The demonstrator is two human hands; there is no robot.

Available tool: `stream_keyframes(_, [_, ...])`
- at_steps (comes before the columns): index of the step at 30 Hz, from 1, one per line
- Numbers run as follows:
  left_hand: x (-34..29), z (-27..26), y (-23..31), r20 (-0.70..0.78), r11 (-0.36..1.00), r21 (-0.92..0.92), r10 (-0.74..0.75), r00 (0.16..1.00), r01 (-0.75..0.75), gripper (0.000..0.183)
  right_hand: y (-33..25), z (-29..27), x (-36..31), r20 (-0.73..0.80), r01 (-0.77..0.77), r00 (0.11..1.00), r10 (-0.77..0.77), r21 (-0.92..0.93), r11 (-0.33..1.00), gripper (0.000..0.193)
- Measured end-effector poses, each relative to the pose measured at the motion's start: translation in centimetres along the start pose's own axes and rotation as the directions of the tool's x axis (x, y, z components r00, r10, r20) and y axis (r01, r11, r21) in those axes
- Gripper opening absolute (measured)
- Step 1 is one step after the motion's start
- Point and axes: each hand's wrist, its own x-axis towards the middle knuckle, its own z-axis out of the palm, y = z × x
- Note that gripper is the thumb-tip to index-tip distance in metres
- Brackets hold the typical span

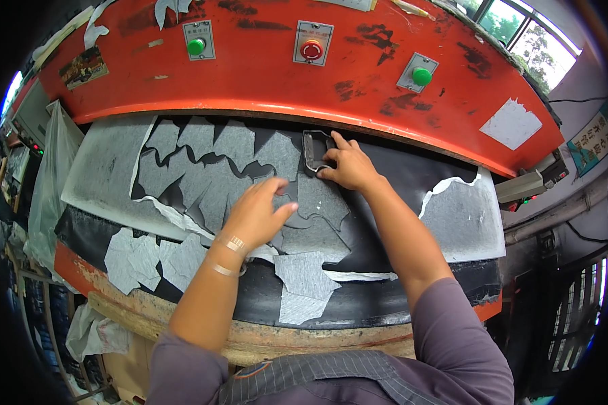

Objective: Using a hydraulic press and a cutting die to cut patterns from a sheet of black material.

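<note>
My right hand (351, 164) grips the right side of a black metal cutting die (309, 154), a hollow frame. The die rests at the far edge of the dark work surface, under the red machine beam, beside a grey fibrous sheet (233, 145) cut into jagged shapes. My left hand (255, 210) is over the sheet's near part, thumb and fingers apart, with nothing visible in it. Its farther fingers are partly hidden. Between my forearms lie loose cut grey pieces (305, 287), overlapping on the near black edge.
The red beam (250, 81) spans the far side, with green buttons (421, 76) and a red button (311, 50). More cut pieces (132, 260) lie near left. Grey sheet remnants (456, 219) sit at right. A clear plastic bag (54, 182) hangs at left.
</note>
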Motion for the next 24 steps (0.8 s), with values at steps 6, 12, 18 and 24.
stream_keyframes(6, [5.2, 6.4, -6.2, -0.136, 0.995, 0.093, 0.036, 0.99, -0.023, 0.042, -0.9, 4.0, -2.7, -0.33, -0.054, 0.937, 0.118, 0.197, 0.979, 0.075])
stream_keyframes(12, [7.0, 8.2, -6.5, -0.212, 0.983, 0.145, 0.142, 0.967, -0.113, 0.041, 2.1, 5.9, -3.4, -0.388, -0.076, 0.906, 0.17, 0.244, 0.967, 0.075])
stream_keyframes(18, [7.4, 7.7, -6.9, -0.212, 0.972, 0.197, 0.167, 0.963, -0.125, 0.037, 1.9, 6.4, -1.8, -0.482, -0.036, 0.869, 0.113, 0.166, 0.985, 0.074])
stream_keyframes(24, [6.8, 8.0, -7.5, -0.18, 0.967, 0.205, 0.187, 0.966, -0.149, 0.034, 0.9, 7.0, -2.4, -0.517, -0.068, 0.845, 0.136, 0.149, 0.986, 0.074])
